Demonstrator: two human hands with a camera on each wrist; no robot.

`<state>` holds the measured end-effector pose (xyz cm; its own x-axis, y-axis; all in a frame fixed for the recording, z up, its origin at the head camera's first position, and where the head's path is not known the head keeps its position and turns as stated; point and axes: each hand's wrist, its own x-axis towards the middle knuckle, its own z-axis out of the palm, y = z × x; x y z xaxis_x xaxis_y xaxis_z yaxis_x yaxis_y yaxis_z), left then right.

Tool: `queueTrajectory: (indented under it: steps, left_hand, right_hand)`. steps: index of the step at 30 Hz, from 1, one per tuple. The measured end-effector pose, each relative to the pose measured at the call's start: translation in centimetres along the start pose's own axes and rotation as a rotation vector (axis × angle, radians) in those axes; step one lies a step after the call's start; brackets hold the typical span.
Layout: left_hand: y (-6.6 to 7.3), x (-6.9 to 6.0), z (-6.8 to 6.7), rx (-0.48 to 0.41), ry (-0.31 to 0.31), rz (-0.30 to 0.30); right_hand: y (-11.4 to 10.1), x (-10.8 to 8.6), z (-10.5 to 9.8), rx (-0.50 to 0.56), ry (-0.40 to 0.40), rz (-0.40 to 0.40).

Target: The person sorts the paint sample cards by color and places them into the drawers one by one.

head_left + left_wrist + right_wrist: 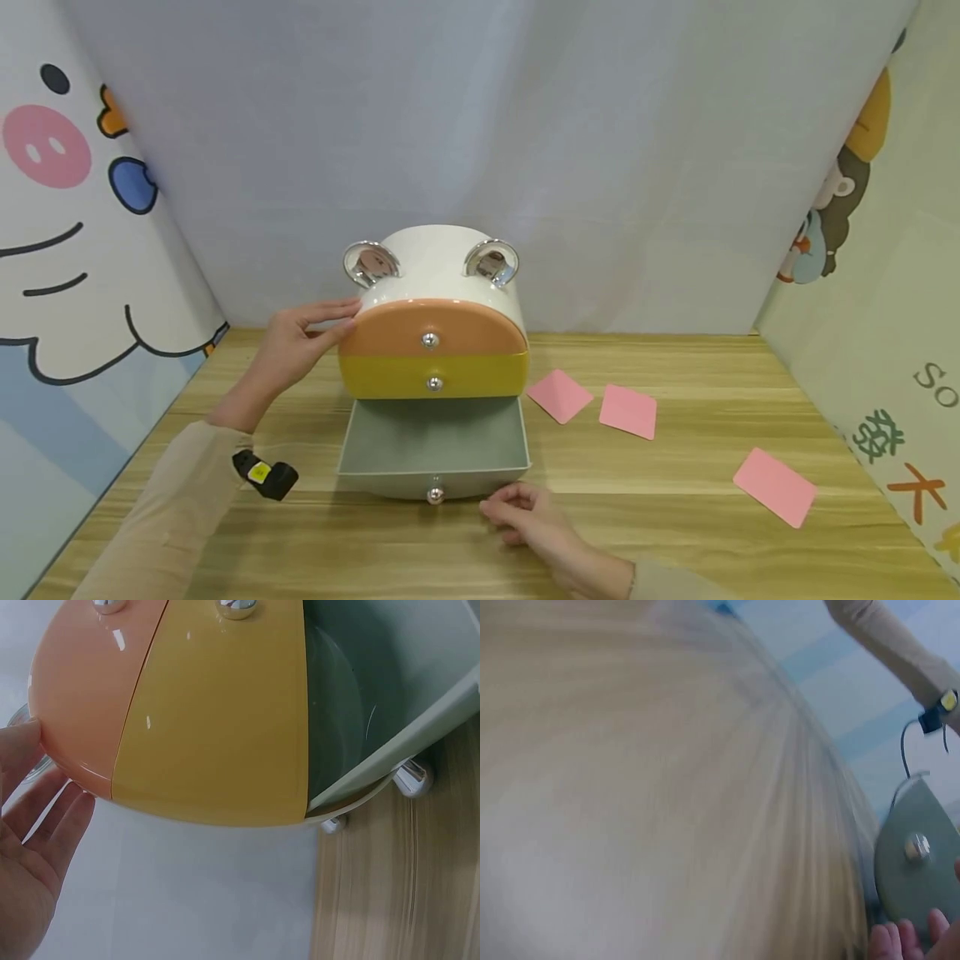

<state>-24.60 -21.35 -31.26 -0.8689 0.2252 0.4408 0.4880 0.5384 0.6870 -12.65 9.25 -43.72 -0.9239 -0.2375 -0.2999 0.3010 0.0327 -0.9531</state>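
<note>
A small drawer cabinet with a white domed top and two silver ears stands on the table. Its orange top drawer and yellow middle drawer are pushed in, while the grey-green bottom drawer is pulled out, with nothing visible inside. My left hand touches the cabinet's upper left side with fingers extended, thumb by the orange drawer's edge in the left wrist view. Just off the bottom drawer's front right corner is my right hand, fingers loosely bent and holding nothing visible.
Three pink cards lie to the right of the cabinet: one card close by it, a second card beside that, a third card farther right. A white curtain hangs behind the wooden table. Printed cartoon panels flank both sides.
</note>
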Motion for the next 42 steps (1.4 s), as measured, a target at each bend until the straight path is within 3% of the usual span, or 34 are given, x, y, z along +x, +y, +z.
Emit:
queueTrajectory:
  steps: [5, 10, 13, 20, 25, 31, 42]
  left_hand:
    - [0.1, 0.0, -0.1, -0.01, -0.005, -0.004]
    - [0.2, 0.0, -0.2, -0.008, -0.009, -0.004]
    - [0.1, 0.0, -0.1, -0.006, -0.007, -0.003]
    - [0.0, 0.0, -0.1, -0.01, -0.005, -0.008]
    - [-0.1, 0.1, 0.0, -0.019, -0.011, -0.013]
    - [-0.1, 0.1, 0.0, -0.018, -0.007, -0.014]
    - [0.1, 0.1, 0.0, -0.017, -0.012, -0.02]
  right_hand:
    - [-1.3, 0.9, -5.3, -0.163, 0.047, -0.046]
    - [-2.7, 3.4, -11.6, -0.432, 0.131, -0.181]
    - [-3.4, 4.9, -15.3, -0.548, 0.142, -0.265]
    - [-3.6, 7.1, -21.4, -0.779, 0.14, -0.31]
    - [-3.0, 7.6, -23.3, -0.895, 0.107, -0.31]
    - [-2.7, 7.8, -23.6, -1.014, 0.106, -0.3]
    - [-2.7, 8.1, -23.6, -1.012, 0.105, -0.309]
